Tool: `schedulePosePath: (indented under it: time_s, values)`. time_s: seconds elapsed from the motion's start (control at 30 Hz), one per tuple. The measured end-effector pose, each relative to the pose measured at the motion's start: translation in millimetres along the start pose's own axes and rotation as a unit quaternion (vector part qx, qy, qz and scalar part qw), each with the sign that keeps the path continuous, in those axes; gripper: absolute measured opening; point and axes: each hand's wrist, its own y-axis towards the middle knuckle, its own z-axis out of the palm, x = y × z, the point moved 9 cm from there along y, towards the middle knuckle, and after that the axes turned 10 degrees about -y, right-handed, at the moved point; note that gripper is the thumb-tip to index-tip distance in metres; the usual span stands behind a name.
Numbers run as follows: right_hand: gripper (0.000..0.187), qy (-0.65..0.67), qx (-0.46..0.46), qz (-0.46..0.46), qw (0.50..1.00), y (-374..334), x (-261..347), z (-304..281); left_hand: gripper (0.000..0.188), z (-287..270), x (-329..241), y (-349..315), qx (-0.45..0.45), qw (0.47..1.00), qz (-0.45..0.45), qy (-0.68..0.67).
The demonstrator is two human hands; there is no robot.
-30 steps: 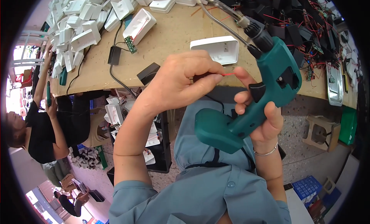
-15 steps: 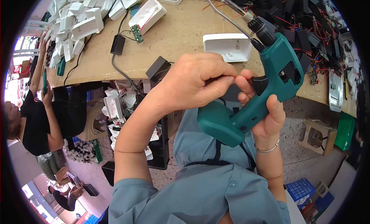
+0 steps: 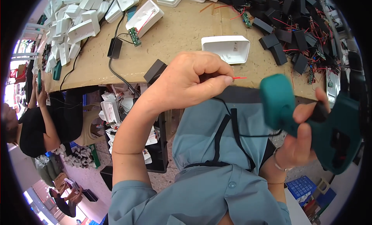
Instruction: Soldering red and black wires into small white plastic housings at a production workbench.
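While the left hand [image 3: 197, 79] pinches a pair of thin red wires [image 3: 240, 77] between thumb and fingertips, the right hand [image 3: 300, 143] is wrapped around the handle of a green power tool [image 3: 329, 130], well off to the right. Whether anything else sits in the left palm cannot be told; the curled fingers hide it. The wire ends poke out past the thumb, over the near edge of the worktop [image 3: 182, 35], just in front of an open white case [image 3: 226, 50] that lies there. A black box [image 3: 155, 71] is just beside the left wrist.

The wires look feather-light and limp, likely to bend at a push and slip if held loosely, so a tight pinch close to the tips should steer them best; a hard tug could strain a joint. The tool, blurred here and tilted with its blocky base toward the left hand, looks rigid and far heavier; its handle, below the black trigger, seems the sound place to grip. The white case appears to be light, stiff plastic, easily lifted by its rim. Farther left, a small circuit board [image 3: 134, 36] looks fragile, best taken by its edges.
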Motion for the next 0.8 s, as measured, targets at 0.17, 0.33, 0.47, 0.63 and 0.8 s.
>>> schedulePosePath:
  time_s: [0.17, 0.33, 0.47, 0.63, 0.8]
  values:
    - [0.044, -0.050, -0.059, -0.064, 0.995, 26, -24, 18, 0.006, -3, 2, -6, -0.011, 0.999, 0.026, 0.035]
    - [0.043, -0.062, -0.057, -0.017, 0.996, 37, -81, 15, 0.010, 3, -3, -9, -0.056, 0.980, 0.141, 0.128]
    - [0.037, 0.027, -0.020, 0.008, 0.999, 27, -79, 20, 0.011, 8, -4, -13, -0.113, 0.958, 0.197, 0.178]
    - [0.038, -0.110, -0.127, 0.041, 0.985, -35, -60, -2, 0.011, 13, 0, -14, -0.102, 0.965, 0.200, 0.137]
    - [0.024, -0.174, 0.053, -0.033, 0.983, -71, -35, 36, 0.006, 1, 4, -20, -0.044, 0.988, 0.143, 0.039]
